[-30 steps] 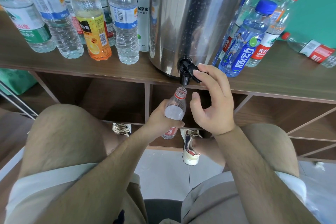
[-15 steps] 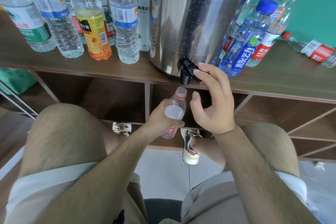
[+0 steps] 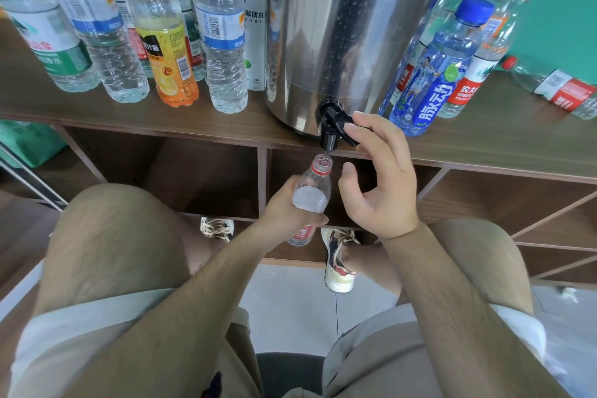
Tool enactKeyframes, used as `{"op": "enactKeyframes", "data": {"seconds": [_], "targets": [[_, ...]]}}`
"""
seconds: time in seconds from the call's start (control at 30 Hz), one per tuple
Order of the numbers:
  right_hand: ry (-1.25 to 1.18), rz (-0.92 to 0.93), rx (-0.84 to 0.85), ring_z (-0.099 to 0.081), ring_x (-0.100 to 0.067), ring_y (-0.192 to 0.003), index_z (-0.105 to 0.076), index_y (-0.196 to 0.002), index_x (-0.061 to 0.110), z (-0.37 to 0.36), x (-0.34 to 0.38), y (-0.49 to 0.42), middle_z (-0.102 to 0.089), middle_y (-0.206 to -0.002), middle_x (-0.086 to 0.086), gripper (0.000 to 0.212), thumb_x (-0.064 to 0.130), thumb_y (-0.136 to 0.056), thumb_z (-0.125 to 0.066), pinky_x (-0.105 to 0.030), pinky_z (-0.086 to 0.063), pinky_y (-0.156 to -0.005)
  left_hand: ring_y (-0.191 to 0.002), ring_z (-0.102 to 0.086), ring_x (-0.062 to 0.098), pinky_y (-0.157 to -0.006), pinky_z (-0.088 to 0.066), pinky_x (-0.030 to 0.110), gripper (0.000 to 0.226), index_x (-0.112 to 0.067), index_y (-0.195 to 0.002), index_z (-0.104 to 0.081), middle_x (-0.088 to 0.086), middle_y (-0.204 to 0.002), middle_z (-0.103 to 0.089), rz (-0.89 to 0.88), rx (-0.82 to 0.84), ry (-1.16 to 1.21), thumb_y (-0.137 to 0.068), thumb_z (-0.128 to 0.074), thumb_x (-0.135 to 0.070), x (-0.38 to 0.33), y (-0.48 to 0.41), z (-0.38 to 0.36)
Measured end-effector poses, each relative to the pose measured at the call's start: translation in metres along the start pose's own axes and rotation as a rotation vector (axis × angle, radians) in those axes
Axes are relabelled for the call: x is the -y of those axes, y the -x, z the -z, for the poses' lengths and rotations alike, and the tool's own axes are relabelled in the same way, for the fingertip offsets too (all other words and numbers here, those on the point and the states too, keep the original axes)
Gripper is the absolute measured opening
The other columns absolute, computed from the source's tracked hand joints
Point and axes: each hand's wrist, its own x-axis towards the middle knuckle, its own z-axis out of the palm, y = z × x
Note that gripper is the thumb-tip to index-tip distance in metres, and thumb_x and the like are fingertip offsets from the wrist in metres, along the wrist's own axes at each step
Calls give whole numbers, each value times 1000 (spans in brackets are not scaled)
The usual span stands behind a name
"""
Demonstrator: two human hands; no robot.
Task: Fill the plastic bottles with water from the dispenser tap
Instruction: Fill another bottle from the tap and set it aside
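Note:
A small clear plastic bottle (image 3: 312, 195) with a red neck ring and red label is gripped round its body by my left hand (image 3: 282, 215). Its open mouth sits right under the black tap (image 3: 330, 132) of the steel dispenser (image 3: 349, 26). Water shows inside the bottle up to its shoulder. My right hand (image 3: 382, 184) reaches to the tap, fingertips pressing on the black lever, thumb held apart below.
The dispenser stands on a wooden shelf (image 3: 193, 121). Several capped bottles (image 3: 223, 39) stand to its left, and several more stand on the right around a blue-capped one (image 3: 442, 74). One bottle (image 3: 555, 87) lies on its side far right. Open cubbies sit below; my knees flank the bottle.
Hardly anything has moved. Both hands hold their places at the tap and the bottle stays under the spout.

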Motion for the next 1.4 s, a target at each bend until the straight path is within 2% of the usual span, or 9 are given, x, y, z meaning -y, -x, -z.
{"op": "enactKeyframes", "data": {"seconds": [0.23, 0.4, 0.63, 0.73, 0.97, 1.27, 1.4], "targets": [[1, 0, 1, -46, -12, -142, -58, -138, 10, -1, 0, 1, -53, -145, -9, 51, 0, -87, -61, -58, -55, -97, -119, -59, 20, -103, -52, 40, 87, -35, -141, -43, -9, -128, -58, -3, -2, -2, -72, -95, -26, 1, -2, -1], [-7, 3, 2, -46, -10, -142, -59, -137, 7, 0, 1, 0, -52, -145, -8, 51, -2, -86, -61, -58, -56, -96, -120, -59, 21, -107, -53, 48, 88, -34, -142, -43, -7, -129, -59, -10, 3, -11, -72, -95, -26, 1, -3, -1], [9, -2, 14, -48, -16, -139, -63, -134, 0, 1, -1, 0, -55, -144, -15, 49, -5, -86, -59, -57, -55, -96, -122, -59, 21, -107, -52, 52, 88, -34, -142, -44, -7, -129, -60, -26, 15, 9, -71, -96, -25, 5, -4, 0], [22, 17, 14, -51, -20, -137, -62, -133, 1, 1, -2, 0, -57, -142, -19, 50, -10, -85, -57, -55, -52, -102, -122, -59, 22, -107, -52, 53, 88, -34, -141, -45, -6, -128, -60, -31, 18, 21, -70, -96, -24, 7, -5, 0], [44, 33, -6, -49, -14, -136, -63, -133, -1, 2, -5, 0, -58, -142, -19, 44, -8, -94, -47, -50, -48, -108, -119, -59, 20, -104, -52, 45, 88, -36, -140, -44, -8, -126, -59, -44, 23, 18, -70, -96, -26, 10, -5, -1], [51, 38, -10, -48, -13, -138, -62, -135, 1, 1, -6, 0, -55, -144, -15, 43, -5, -96, -45, -46, -46, -112, -113, -58, 16, -88, -49, 30, 86, -39, -139, -43, -13, -124, -57, -50, 12, 12, -71, -96, -27, 11, -5, -2], [52, 37, -10, -47, -11, -139, -62, -135, 1, 1, -7, 0, -56, -144, -16, 43, -5, -96, -45, -44, -45, -112, -116, -57, 17, -94, -49, 34, 88, -38, -141, -42, -11, -127, -57, -42, 18, 16, -72, -96, -26, 12, -5, -3]]}}
